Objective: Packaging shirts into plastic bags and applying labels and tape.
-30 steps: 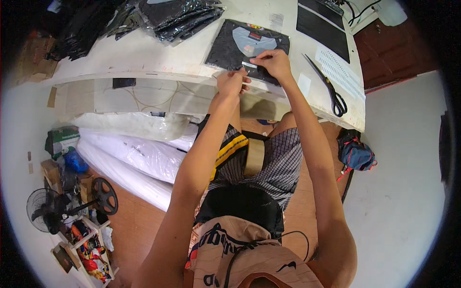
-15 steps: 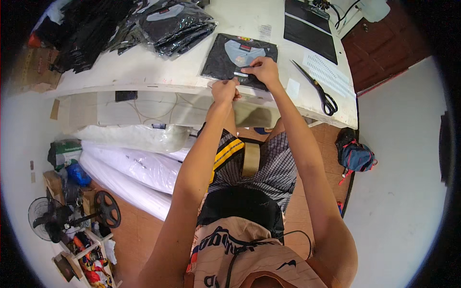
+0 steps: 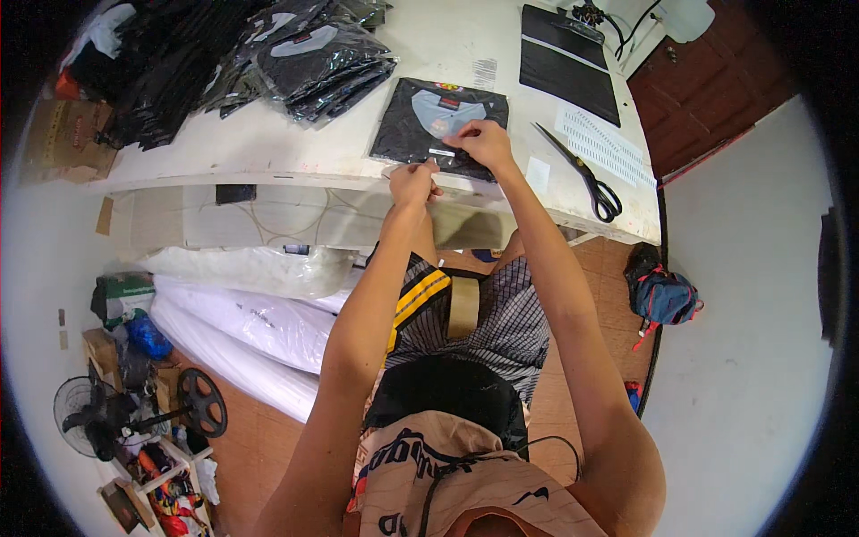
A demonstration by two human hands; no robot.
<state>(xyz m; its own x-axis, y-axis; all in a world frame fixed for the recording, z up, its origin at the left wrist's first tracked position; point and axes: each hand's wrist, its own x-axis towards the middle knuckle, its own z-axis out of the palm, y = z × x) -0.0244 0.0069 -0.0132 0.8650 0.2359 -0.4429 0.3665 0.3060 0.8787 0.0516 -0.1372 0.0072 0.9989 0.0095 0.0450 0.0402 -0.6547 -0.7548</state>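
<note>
A folded dark shirt with a grey neck panel, in a clear plastic bag [image 3: 407,121], lies flat near the front edge of the white table. A small white label [image 3: 440,152] shows on its lower part. My left hand [image 3: 412,183] is closed at the table's edge, its thumb tip by the bag's near edge below the label. My right hand [image 3: 486,145] rests over the bag's right side, fingers pinched together just above the label. Whatever the fingertips of either hand hold is too small or hidden to make out.
Black-handled scissors [image 3: 592,183] lie right of the bag, beside a sheet of printed labels [image 3: 604,143] and a small white paper [image 3: 538,172]. Black flat pieces [image 3: 568,76] lie behind. Bagged dark shirts [image 3: 322,67] are piled at the left. Plastic-wrapped white rolls [image 3: 233,313] lie below the table.
The table and bag sit slightly lower and further left in the picture, as the view has shifted. My right fingertips have moved slightly left relative to the bag; my left hand stays at its near edge.
</note>
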